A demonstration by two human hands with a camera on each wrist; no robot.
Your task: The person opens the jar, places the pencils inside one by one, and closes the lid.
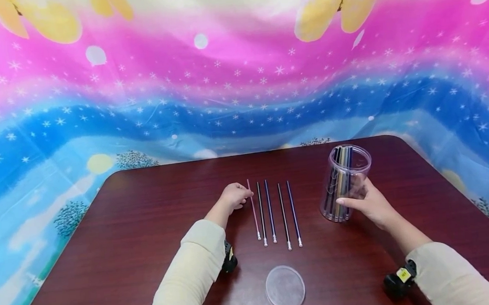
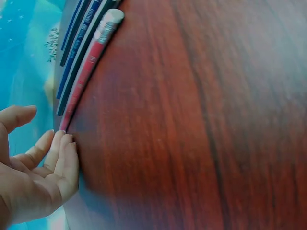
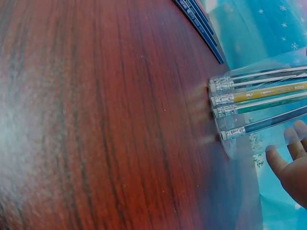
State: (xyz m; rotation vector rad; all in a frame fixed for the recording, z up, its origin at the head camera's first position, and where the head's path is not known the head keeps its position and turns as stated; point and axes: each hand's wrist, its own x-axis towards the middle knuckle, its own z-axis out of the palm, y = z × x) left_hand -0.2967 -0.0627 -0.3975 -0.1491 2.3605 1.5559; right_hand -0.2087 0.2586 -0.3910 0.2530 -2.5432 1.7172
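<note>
Several pencils lie side by side on the table, their eraser ends toward me. Leftmost is a pink pencil (image 1: pixel 254 210); to its right are dark pencils (image 1: pixel 270 212) in black and blue. My left hand (image 1: pixel 234 196) is at the far end of the pink pencil, its fingertips touching it; the left wrist view shows the thumb held apart from the fingers. On the right, my right hand (image 1: pixel 371 204) grips a clear plastic jar (image 1: pixel 326 201) from its right side. Inside the jar stand more pencils, erasers down, among them a yellow pencil (image 3: pixel 268 92) and a green one.
A round clear lid (image 1: pixel 285 288) lies on the dark red wooden table (image 1: pixel 149 255) near the front. Behind the table's far edge hangs a colourful cloth (image 1: pixel 232 105), also along both sides.
</note>
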